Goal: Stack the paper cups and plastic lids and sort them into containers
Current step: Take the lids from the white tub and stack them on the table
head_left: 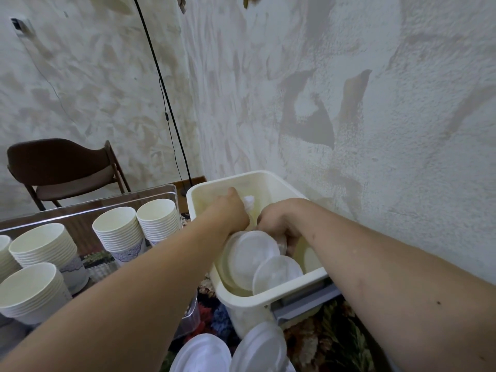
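Both hands [230, 210] [273, 224] deep among lids [252, 259] inside cream bin [241, 296]; fingers hidden, grip unclear; cup stacks [118, 232] left.

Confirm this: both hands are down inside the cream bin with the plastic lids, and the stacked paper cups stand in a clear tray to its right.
One slip. The head view shows the paper cups in the clear tray to the left of the cream bin, not right. Both hands, left and right, are inside it among the plastic lids.

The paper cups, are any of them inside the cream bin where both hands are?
No: the cream bin holds only plastic lids, while the stacked paper cups stand in the clear tray to its left.
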